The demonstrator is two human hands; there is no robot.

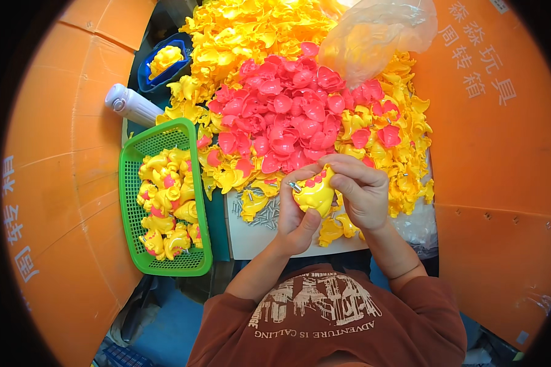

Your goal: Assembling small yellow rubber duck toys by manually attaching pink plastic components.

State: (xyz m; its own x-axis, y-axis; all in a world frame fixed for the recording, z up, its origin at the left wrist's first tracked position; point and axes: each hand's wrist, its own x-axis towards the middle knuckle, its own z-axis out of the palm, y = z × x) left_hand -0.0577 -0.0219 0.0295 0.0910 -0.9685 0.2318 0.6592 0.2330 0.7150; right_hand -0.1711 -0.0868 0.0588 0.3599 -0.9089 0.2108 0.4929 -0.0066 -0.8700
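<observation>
Both hands hold one yellow plastic toy figure (316, 197) with red bumps along its top edge, raised over the near side of the table. My left hand (296, 225) is closed round its left and lower side, thumb against the front. A small silver metal pin (294, 186) sticks out of its left end. With fingers and thumb, my right hand (365, 194) grips the upper right edge. Several loose metal pins (264, 215) lie on the white board (242, 234) beside my left hand. Loose yellow pieces (332, 231) rest just under the hands.
A heap of red plastic shells (281, 116) lies beyond my hands, among large piles of yellow shells (257, 30). At left, a green basket (203, 226) holds several yellow-and-red figures. Behind it are a white bottle (131, 104) and a blue container (144, 70). Orange panels (496, 153) flank both sides.
</observation>
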